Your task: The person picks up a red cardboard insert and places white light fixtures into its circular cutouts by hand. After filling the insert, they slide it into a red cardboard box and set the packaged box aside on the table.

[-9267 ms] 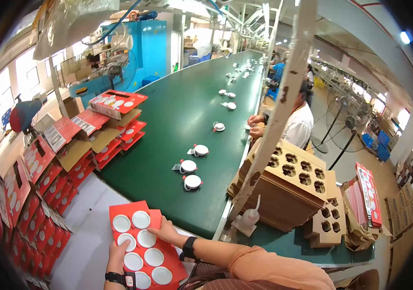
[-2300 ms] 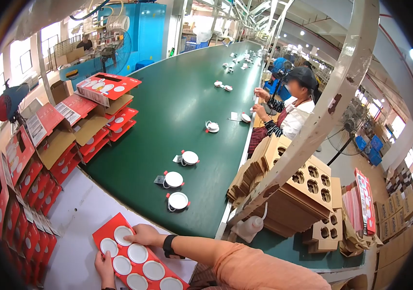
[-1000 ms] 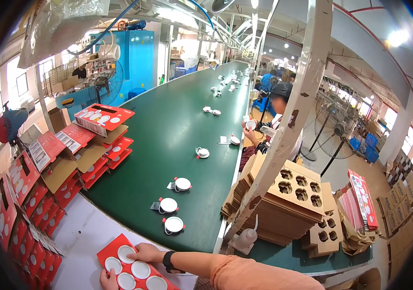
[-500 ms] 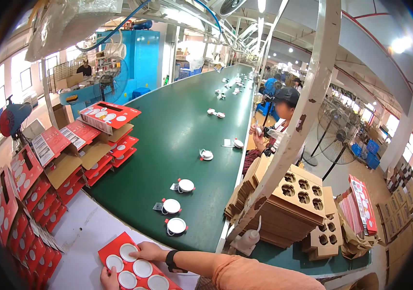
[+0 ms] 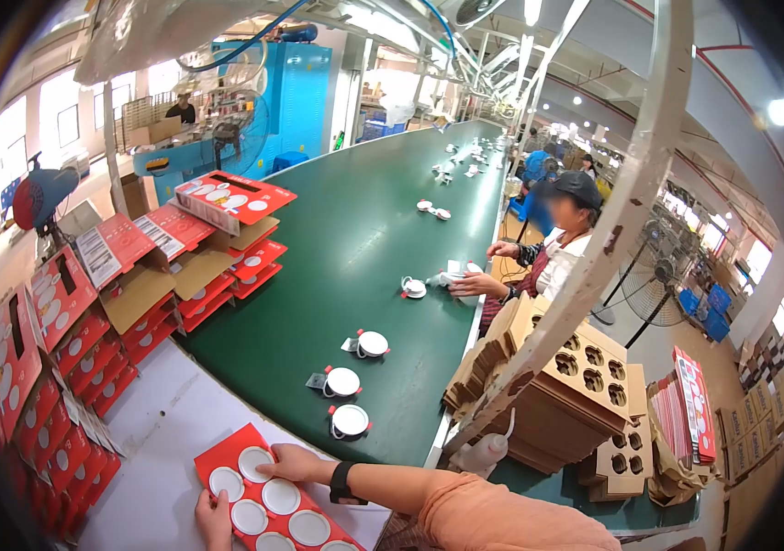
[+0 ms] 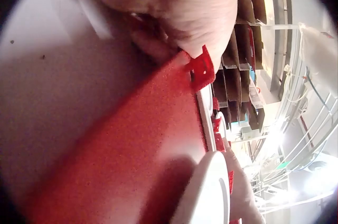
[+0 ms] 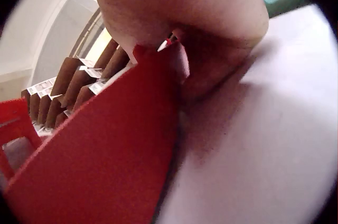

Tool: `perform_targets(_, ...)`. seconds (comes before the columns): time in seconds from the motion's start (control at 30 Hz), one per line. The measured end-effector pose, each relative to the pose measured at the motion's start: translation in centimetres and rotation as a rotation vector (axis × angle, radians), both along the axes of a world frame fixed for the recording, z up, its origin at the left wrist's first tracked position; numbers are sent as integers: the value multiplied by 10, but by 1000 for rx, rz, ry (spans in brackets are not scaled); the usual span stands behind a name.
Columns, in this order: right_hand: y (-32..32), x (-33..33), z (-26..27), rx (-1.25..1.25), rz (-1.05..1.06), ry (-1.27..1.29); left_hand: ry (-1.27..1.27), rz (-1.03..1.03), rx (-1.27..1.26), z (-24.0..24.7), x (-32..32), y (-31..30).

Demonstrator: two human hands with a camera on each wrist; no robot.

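A red carton (image 5: 218, 448) lies at the front of the white table, with several round white lamps (image 5: 281, 497) set in two rows on its top face. My left hand (image 5: 215, 519) holds its left edge, thumb up by a lamp; in the left wrist view the fingers (image 6: 153, 44) go under the carton's edge beside a red clip (image 6: 202, 70). My right hand (image 5: 296, 463) grips the far end, its thumb over the rim of a lamp. In the right wrist view the carton's red side (image 7: 111, 145) hides part of the right fingers.
A green conveyor belt (image 5: 319, 248) carries several white lamps (image 5: 350, 421) with cables. Red cartons (image 5: 89, 340) stand stacked at left. Right of a white post (image 5: 626, 230) are stacked cardboard inserts (image 5: 539, 413) and a squeeze bottle (image 5: 486, 452). Another person (image 5: 562, 239) works at the belt.
Since the oldest frame the carton has come down and slanted, and the right hand has moved to its far end. Lately both hands keep their hold; the other person's hand reaches over the belt.
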State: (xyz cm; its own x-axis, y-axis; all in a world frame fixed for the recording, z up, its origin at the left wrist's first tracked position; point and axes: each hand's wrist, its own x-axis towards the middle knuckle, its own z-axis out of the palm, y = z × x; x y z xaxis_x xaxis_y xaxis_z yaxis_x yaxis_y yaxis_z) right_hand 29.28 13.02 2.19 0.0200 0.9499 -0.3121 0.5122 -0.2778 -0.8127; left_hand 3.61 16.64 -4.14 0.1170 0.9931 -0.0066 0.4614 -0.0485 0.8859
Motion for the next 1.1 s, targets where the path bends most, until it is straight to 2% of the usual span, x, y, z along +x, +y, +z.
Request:
perform_targets(0.03,5,0,1,-36,43,-68,91,-4,-27,10,3,-3)
perform_targets(0.07,9,1,2,-39,77,-143,76,5,-69,21,7,-6)
perform_targets(0.13,13,6,11,-54,119,-302,-93,-13,36,2,7,-1)
perform_targets(0.17,12,8,14,-70,160,-372,1,-46,-53,11,8,1)
perform_targets(0.2,16,12,13,-130,188,-382,-88,-81,-84,30,14,-3)
perform_targets(0.23,22,15,-14,-97,174,-391,-250,-69,-95,24,16,-5)
perform_targets(0.27,23,15,-5,-81,266,-448,-164,-57,-142,14,9,-4)
perform_targets(0.3,20,7,10,-166,116,-283,-111,-91,-162,29,9,-6)
perform_targets(0.33,20,9,-6,-73,34,-259,-170,-75,-129,32,14,-7)
perform_targets(0.37,22,5,-1,-82,23,-300,-85,-40,-132,40,15,-6)
perform_targets(0.5,25,-2,6,-115,-13,-265,-149,15,-266,27,13,-1)
perform_targets(0.6,33,9,-12,-142,57,-218,-159,-3,-283,39,11,0)
perform_targets(0.63,37,13,-33,-105,7,-170,-142,-23,-282,45,13,1)
perform_targets(0.67,43,23,-35,259,585,-632,-301,-109,-321,42,11,4)
perform_targets(0.7,45,18,-20,-62,394,-540,-320,-155,-316,35,10,9)
perform_targets(0.73,41,17,-7,-3,369,-551,-284,-129,-301,25,10,17)
perform_targets(0.77,32,7,14,38,168,-437,-316,-147,-317,6,8,29)
perform_targets(0.8,37,2,8,-58,77,-399,-166,-134,-247,32,13,22)
perform_targets(0.83,38,-2,6,-25,12,-369,-94,-119,-158,6,12,32)
perform_targets(0.93,31,-9,13,-9,-34,-356,-210,-114,-173,9,20,29)
perform_targets(1.07,30,1,9,-33,5,-213,-212,-74,-158,5,12,27)
perform_targets(1.1,29,4,7,-25,14,-105,-240,-50,-175,6,12,25)
